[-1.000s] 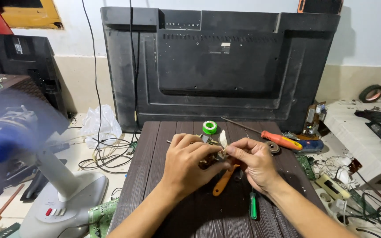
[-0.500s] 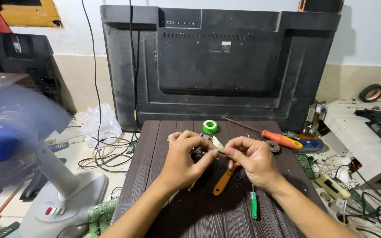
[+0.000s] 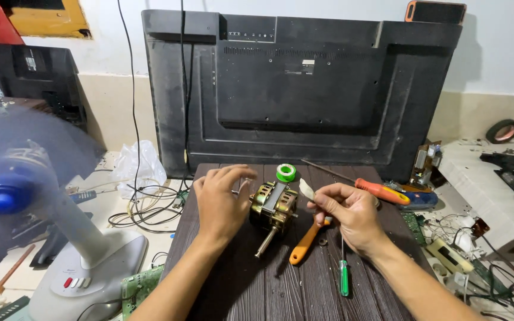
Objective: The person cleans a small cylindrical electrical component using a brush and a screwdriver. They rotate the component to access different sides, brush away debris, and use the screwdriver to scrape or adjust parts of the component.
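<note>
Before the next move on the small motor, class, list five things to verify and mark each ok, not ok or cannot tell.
1. Brass-coloured fan motor resting on the dark slatted table: ok.
2. Left hand off the motor: ok, open beside it.
3. Right hand gripping a small pale piece: ok.
4. Orange-handled tool and green-handled screwdriver within reach: ok.
5. Motor wiring disconnected: cannot tell.

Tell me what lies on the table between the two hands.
In the head view, a small brass-coloured motor with its shaft pointing toward the person lies between the left hand and right hand.
</note>
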